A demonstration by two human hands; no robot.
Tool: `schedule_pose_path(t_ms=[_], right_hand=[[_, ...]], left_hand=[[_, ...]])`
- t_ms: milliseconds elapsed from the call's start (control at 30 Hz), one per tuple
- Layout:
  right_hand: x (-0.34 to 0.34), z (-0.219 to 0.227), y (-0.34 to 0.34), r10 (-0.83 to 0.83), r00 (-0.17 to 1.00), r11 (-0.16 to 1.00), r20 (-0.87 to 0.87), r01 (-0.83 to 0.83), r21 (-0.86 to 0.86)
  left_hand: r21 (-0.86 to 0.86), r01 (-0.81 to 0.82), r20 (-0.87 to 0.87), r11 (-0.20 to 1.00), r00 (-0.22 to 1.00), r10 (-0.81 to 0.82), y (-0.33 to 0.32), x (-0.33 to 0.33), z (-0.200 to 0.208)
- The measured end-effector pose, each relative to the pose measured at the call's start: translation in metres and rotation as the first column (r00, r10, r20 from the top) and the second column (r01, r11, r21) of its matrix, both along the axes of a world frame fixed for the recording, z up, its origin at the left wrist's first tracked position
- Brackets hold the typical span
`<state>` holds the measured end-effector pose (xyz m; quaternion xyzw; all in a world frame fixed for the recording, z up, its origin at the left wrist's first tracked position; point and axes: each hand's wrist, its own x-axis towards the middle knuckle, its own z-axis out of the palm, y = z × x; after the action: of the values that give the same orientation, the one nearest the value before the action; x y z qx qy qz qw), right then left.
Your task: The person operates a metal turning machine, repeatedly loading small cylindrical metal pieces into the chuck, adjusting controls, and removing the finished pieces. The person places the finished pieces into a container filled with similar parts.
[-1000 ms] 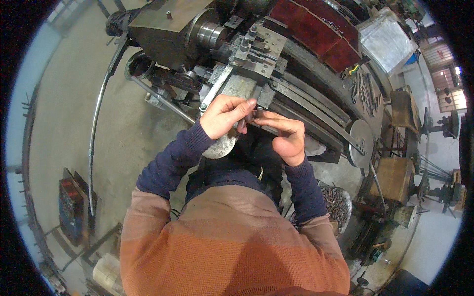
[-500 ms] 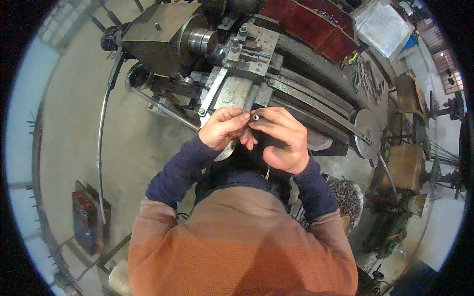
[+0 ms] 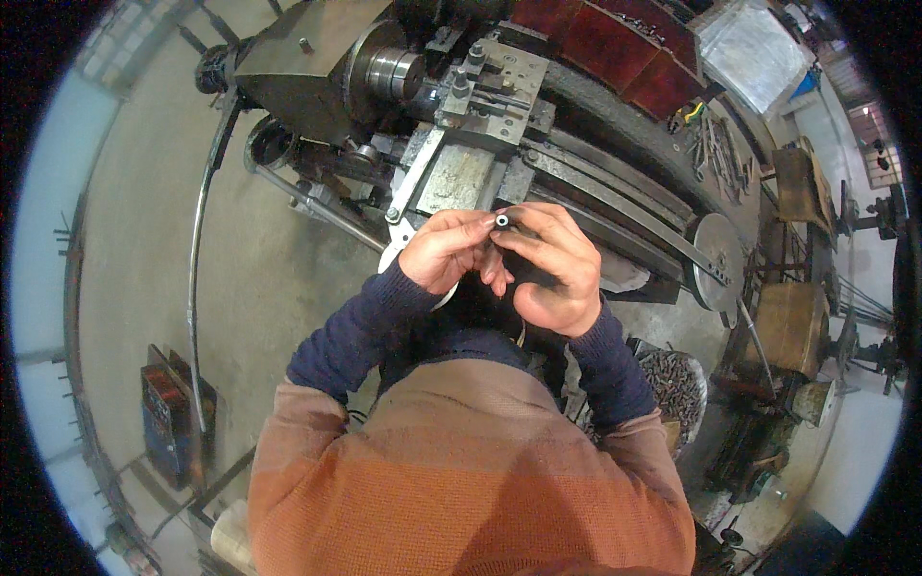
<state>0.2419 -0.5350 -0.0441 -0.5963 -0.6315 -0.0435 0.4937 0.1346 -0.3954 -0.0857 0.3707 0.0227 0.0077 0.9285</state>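
Observation:
Between my two hands is a small round metal piece with a hole in its end (image 3: pixel 502 222), its bright ring facing up. My left hand (image 3: pixel 445 252) pinches it from the left with thumb and fingertips. From the right, the fingers of my right hand (image 3: pixel 557 264) close on it, with the thumb held lower. How long the piece is cannot be seen behind my fingers. Both hands are in front of a lathe, just on the near side of its carriage (image 3: pixel 461 178). The tool post (image 3: pixel 495 91) sits beyond them, and the chuck (image 3: pixel 394 75) is farther left.
A bucket of small metal pieces (image 3: pixel 672 384) stands by my right elbow. Wrenches (image 3: pixel 715 154) lie at the back right, near a reddish tray (image 3: pixel 605 48). A handwheel (image 3: pixel 713 259) is at the lathe's right end. A long bent lever (image 3: pixel 197 288) rises on the left.
The ring end of the piece now shows slightly higher and more to the right, facing up more plainly. My hands have shifted slightly and keep their pinch.

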Motion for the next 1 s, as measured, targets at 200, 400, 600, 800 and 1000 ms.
schedule_pose_path(t_ms=[200, 400, 600, 800, 1000], right_hand=[[0.003, -0.008, 0.0, -0.03, 0.995, 1.0, 0.092, 0.03, 0.001], [0.002, -0.006, 0.002, -0.045, 0.983, 0.997, 0.18, 0.055, -0.048], [0.005, -0.01, -0.002, -0.018, 0.992, 0.993, 0.126, 0.033, -0.117], [0.013, -0.012, -0.007, 0.043, 0.999, 0.989, -0.018, -0.045, -0.143], [0.033, -0.007, -0.011, -0.011, 1.0, 0.992, 0.022, 0.014, -0.123]], left_hand=[[0.051, -0.018, -0.048, 0.999, 0.999, 0.02, 0.0, 0.0, 0.006], [0.332, -0.07, -0.052, 0.941, 0.994, 0.092, 0.0, 0.005, 0.007], [0.514, -0.074, -0.081, 0.855, 0.988, 0.134, -0.001, 0.004, 0.014], [0.648, -0.009, -0.107, 0.762, 0.989, 0.102, 0.008, -0.002, 0.017], [0.766, -0.042, -0.077, 0.642, 0.985, 0.157, 0.037, -0.019, 0.022]])
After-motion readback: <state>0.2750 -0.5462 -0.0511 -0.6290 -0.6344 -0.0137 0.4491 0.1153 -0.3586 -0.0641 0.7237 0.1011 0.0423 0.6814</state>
